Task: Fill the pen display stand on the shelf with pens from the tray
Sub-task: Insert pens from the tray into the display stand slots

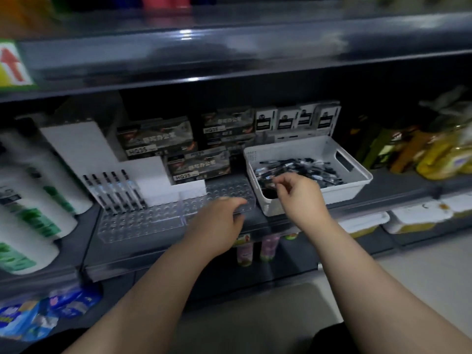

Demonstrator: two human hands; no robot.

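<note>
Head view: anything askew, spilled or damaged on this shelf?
The white tray sits askew on the shelf, and its pens lie in a loose heap. Nothing looks spilled or damaged.

Label "HQ35" appears on the front box [198, 167] just beyond the left hand [217, 223], on the second box [155, 139] behind it, and on the third box [227, 126] farther back. The Chinese characters on all three are too blurred to read. The tag [12, 63] far above that hand bears a red upward arrow.

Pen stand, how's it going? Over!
Left hand resting on stand. Right hand in tray among pens, grip unclear. Stand mostly empty. Nothing blocking.
</note>
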